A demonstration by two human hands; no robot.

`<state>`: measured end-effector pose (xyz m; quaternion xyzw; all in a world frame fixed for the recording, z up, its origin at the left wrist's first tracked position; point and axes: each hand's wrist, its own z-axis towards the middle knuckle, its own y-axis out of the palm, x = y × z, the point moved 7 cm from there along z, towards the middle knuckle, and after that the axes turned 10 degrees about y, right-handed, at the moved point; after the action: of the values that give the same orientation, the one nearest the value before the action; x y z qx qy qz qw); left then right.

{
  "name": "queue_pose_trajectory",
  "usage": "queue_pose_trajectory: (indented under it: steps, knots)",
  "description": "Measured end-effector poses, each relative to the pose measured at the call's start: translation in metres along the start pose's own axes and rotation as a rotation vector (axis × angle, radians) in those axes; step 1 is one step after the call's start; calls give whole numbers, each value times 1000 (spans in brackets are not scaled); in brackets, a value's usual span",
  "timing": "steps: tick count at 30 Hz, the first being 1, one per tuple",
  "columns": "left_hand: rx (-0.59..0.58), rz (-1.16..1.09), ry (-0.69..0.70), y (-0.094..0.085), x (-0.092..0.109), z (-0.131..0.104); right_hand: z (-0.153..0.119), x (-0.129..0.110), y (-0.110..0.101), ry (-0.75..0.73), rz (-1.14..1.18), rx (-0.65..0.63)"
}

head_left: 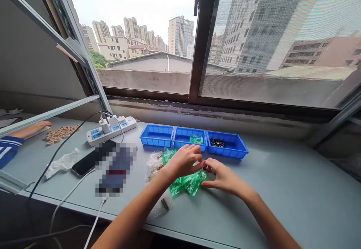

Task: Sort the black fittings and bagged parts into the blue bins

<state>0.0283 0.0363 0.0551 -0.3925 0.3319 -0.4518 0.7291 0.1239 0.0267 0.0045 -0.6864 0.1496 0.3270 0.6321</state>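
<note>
My left hand [184, 160] and my right hand [222, 175] meet at the fingertips above a heap of green plastic bags [191, 184]. The fingers of both are closed in a pinch; whatever they hold is too small or hidden to make out. Left of the heap lie clear bags [154, 162] with small pieces inside. A small clear bag [164, 204] holding a brownish piece rests nearer the table edge. Behind my hands stand three blue bins: the left bin [156, 142], the middle bin [180, 143] with a green bag inside, and the right bin [235, 152] with small dark parts.
A power strip [113, 130] with plugs and cables sits at the back left. Before it lie a black phone [84, 164], a blurred-out device [117, 172] and crumpled tissue [60, 164]. Another person's hand [32, 128] is near small tan pieces [59, 134]. Metal rack bars [50, 115] cross the left.
</note>
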Motion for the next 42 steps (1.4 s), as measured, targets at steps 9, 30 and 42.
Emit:
queue_pose_trajectory:
  steps: [9,30,42]
  knots:
    - [-19,-21,-10,9,-1,-5,-1,-3,2,30,101,-51]
    - [-12,-58,-141,5,-16,-5,1,-3,-35,58,413,292]
    - [69,-59,-227,5,-24,-8,1,15,-39,96,574,332]
